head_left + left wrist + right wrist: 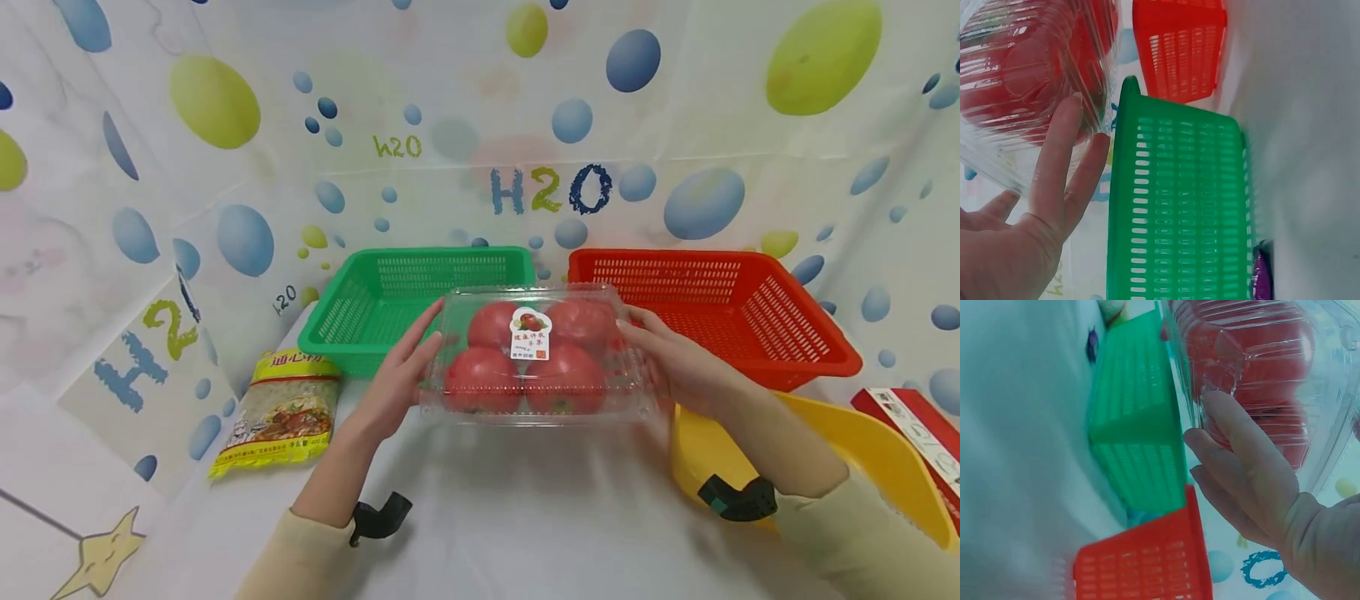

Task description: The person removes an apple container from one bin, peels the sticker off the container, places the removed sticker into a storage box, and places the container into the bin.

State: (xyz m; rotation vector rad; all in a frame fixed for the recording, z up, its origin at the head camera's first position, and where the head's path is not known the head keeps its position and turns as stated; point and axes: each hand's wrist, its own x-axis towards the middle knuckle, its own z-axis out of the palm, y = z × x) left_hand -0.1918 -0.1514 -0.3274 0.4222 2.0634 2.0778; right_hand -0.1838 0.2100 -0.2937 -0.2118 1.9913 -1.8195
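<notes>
A clear plastic box of apples (536,354), with several red fruits inside and a white label on its lid, is raised above the table between both hands. My left hand (397,375) grips its left end, thumb at the upper edge; in the left wrist view the fingers (1054,162) reach under the ribbed base. At the opposite end my right hand (667,358) holds the box, its thumb along the edge. The right wrist view shows the fingers (1250,447) spread against the underside. The box overlaps the front rims of both baskets in the head view.
A green basket (352,354) stands at back left, a red basket (802,371) at back right. A yellow-edged bag of pasta (288,408) lies by the left wall. Under my right forearm sits a yellow bin (832,417), with a red box (911,433) beside it.
</notes>
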